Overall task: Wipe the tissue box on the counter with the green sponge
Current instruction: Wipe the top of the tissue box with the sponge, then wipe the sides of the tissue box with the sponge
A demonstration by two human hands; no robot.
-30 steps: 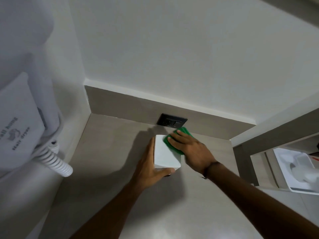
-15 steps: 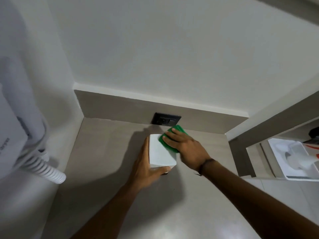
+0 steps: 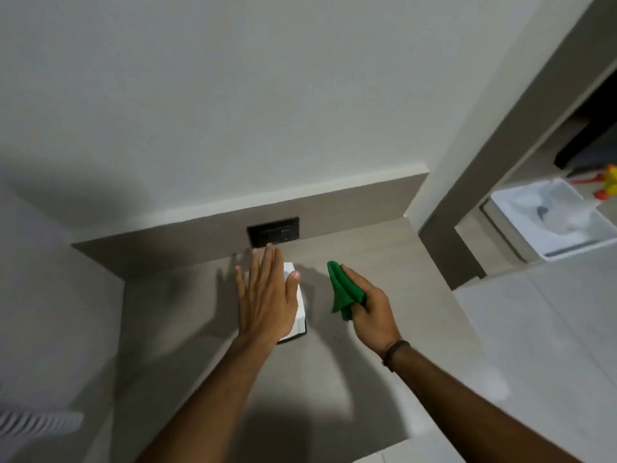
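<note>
Left hand (image 3: 267, 295) flat over tissue box (image 3: 299, 309) (right hand (image 3: 372, 310) clutches sponge (image 3: 344, 292)).

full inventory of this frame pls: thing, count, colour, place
tissue box: 1, white, on the counter, mostly covered by the left hand
sponge: 1, green, in the right hand, off the box
counter: 1, beige
wall socket: 1, black, in the backsplash behind the box
coiled cord: 1, white, bottom left edge
white bin: 1, on the floor, far right
toy-like item: 1, yellow and orange, right edge, blurred
wristband: 1, dark, right wrist
left hand: 1, flat, fingers spread over the box
right hand: 1, gripping the sponge
</note>
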